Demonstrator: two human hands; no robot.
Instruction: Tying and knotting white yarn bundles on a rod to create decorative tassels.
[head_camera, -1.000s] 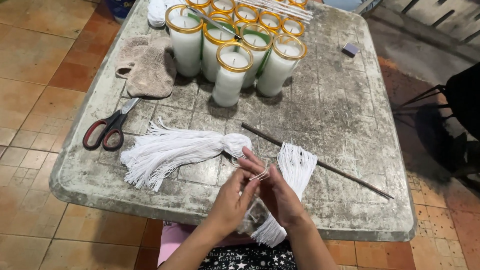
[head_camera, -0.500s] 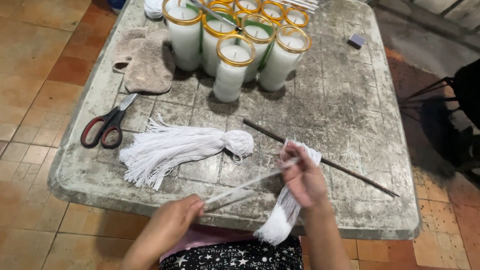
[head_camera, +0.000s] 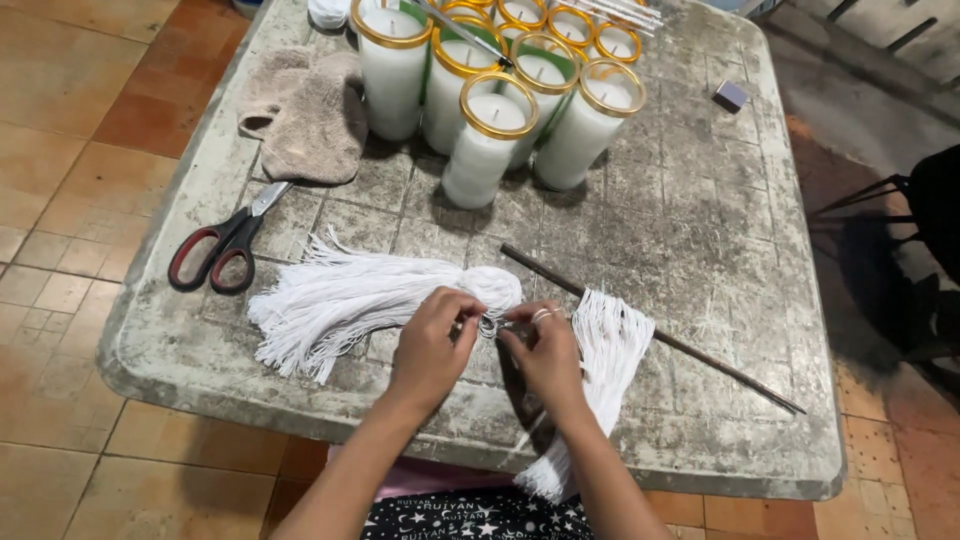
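Weathered stone table on a tiled floor: red-handled scissors lie at the left, glass candles stand far. Half a second ago the hands were drawn well apart along a strand; now the left hand and right hand meet, pinching white string beside the wick bundle. A thin rod lies right.

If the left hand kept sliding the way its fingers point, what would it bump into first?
The left hand points right, toward the right hand. It would probably meet that hand's fingertips first, with the small bit of white string pinched between them. They are almost touching.
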